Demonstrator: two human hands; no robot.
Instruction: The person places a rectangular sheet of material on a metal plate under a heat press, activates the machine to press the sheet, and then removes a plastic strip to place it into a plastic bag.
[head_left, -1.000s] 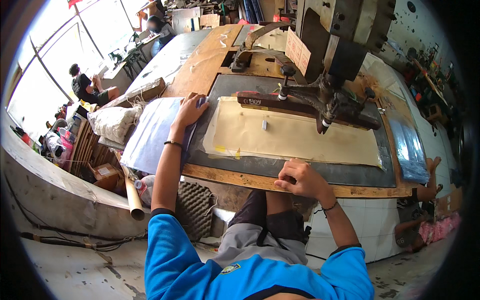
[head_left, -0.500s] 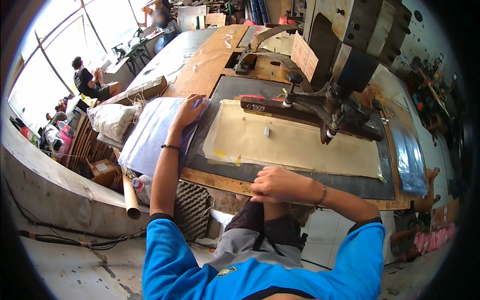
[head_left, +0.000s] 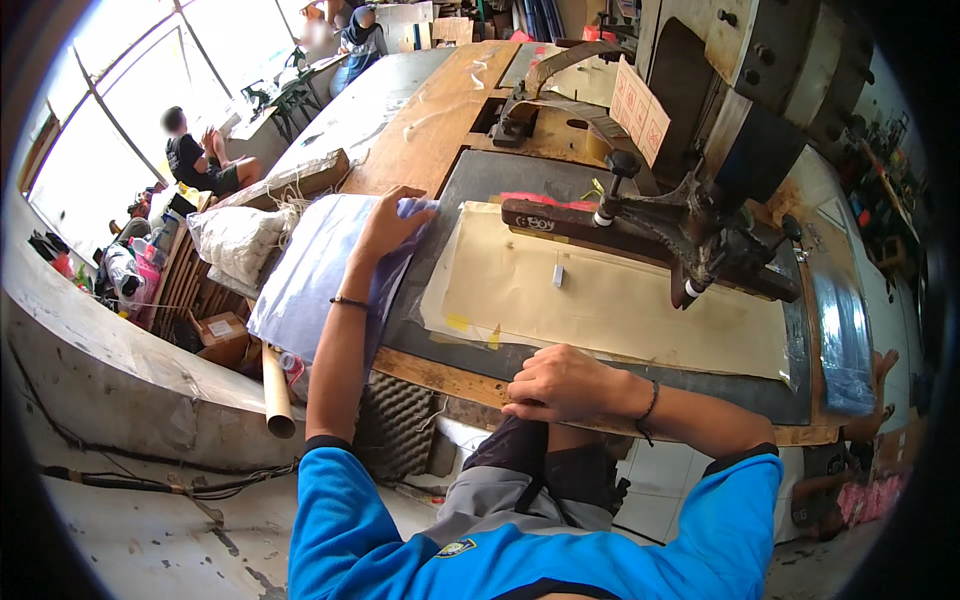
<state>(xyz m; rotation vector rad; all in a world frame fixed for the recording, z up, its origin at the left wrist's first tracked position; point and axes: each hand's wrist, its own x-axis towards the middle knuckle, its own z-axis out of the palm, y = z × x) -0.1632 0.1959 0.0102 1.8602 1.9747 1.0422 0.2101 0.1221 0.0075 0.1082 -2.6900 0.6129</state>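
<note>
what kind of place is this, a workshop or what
Most likely a small factory workshop: a heavy press-type machine stands over a worn workbench, the left hand rests on a stack of clear plastic sheets, and another person sits nearby.

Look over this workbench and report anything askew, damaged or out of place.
The stack of clear plastic sheets under the left hand overhangs the bench's left edge, sagging. A cardboard tube leans below it. Otherwise nothing stands out.
</note>
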